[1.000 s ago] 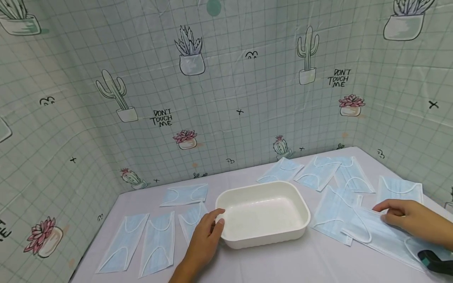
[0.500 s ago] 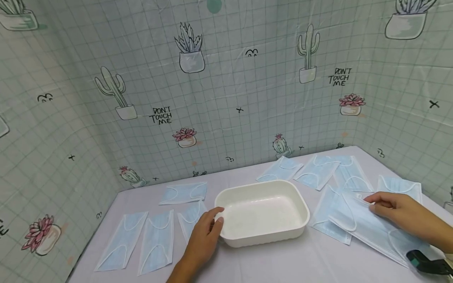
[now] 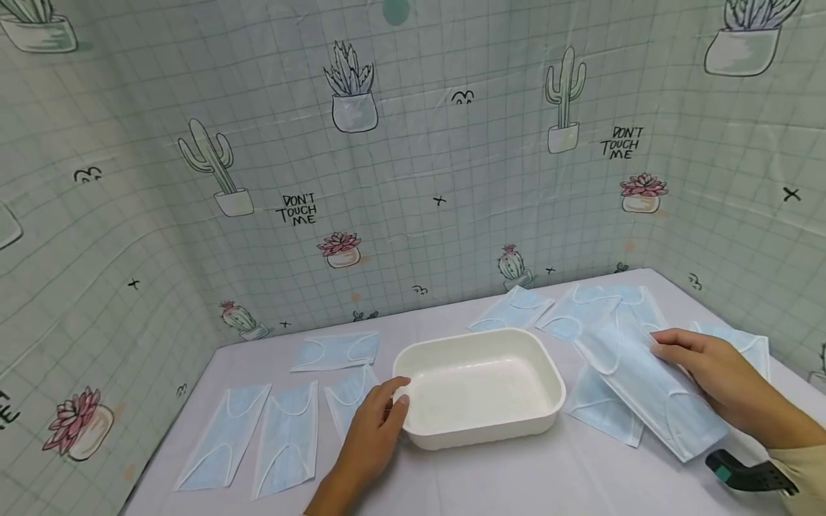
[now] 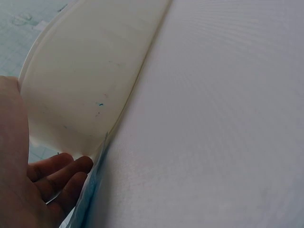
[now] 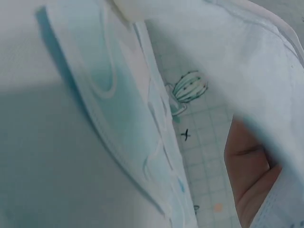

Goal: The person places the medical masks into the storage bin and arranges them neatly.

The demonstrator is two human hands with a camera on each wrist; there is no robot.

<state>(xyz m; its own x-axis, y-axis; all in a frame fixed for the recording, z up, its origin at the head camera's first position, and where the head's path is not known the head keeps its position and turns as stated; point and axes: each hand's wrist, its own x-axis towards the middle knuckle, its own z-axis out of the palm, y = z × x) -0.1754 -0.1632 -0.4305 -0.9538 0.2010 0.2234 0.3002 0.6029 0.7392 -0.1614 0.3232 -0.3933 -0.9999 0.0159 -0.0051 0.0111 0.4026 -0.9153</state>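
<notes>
A pale blue face mask (image 3: 645,380) is held at its edge by the right grip (image 3: 716,365), pinched narrowly between thumb and fingers, and is carried tilted above the white surface (image 3: 490,487). Just below it, another mask (image 3: 603,412) is partly covered. Three masks (image 3: 510,309) are spread beyond the right grip, two of them overlapping, while one more mask (image 3: 748,345) is half hidden behind it. A black strap (image 3: 748,473) is seen under the right wrist.

The end wall of a white tray (image 3: 484,438), set between the two hands, is held at the rim by the left grip (image 3: 368,430), with thumb and fingers bent about it. To the left of that grip, two masks (image 3: 222,437) are laid side by side; a third mask (image 3: 345,394) is partly hidden behind it, and a fourth mask (image 3: 335,351) is placed farther beyond. The scene is enclosed by a cactus-printed cloth (image 3: 413,158).
</notes>
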